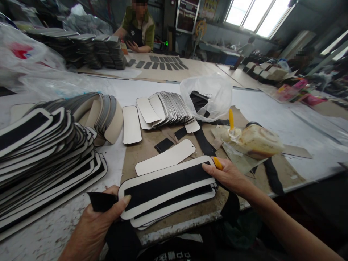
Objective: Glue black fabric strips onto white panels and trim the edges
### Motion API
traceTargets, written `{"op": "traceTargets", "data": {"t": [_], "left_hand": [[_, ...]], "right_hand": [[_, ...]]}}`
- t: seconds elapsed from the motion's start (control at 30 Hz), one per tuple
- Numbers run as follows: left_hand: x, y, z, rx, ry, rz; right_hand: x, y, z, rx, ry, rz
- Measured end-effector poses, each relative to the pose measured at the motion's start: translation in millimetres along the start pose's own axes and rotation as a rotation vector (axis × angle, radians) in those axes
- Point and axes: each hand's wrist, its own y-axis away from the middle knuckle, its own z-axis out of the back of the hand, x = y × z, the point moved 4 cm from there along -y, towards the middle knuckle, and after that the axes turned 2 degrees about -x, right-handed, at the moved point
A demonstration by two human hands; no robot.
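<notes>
Black-and-white panel (166, 185) is extending between left hand (91, 226) and right hand (230, 174), fingers (119, 208) pinching its ends, while brown sheeting (129, 159) is lying beneath them on the white table (261, 112) and perhaps a blurred bench (213, 46) is standing far beyond.

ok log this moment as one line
left hand: white-rimmed panel, left end | right hand: its right end | beneath: similar panel

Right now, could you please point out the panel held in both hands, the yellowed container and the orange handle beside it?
Held panel (168, 185), head view: its black middle.
Yellowed container (262, 139), head view: its body.
Orange handle (231, 119), head view: its middle.
</notes>
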Motion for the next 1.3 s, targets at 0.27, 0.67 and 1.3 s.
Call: {"op": "traceTargets", "data": {"t": [0.27, 0.67, 1.3], "left_hand": [[1, -2, -0.2, 0.047, -0.019, 0.001], [2, -1, 0.6, 0.037, 0.012, 0.021], [23, -7, 13.4, -0.040, 0.093, 0.174]], "right_hand": [[4, 0, 1, -0.016, 0.025, -0.022], [2, 2, -3, -0.068, 0.040, 0.050], [-11, 8, -10, 0.129, -0.538, -0.306]]}}
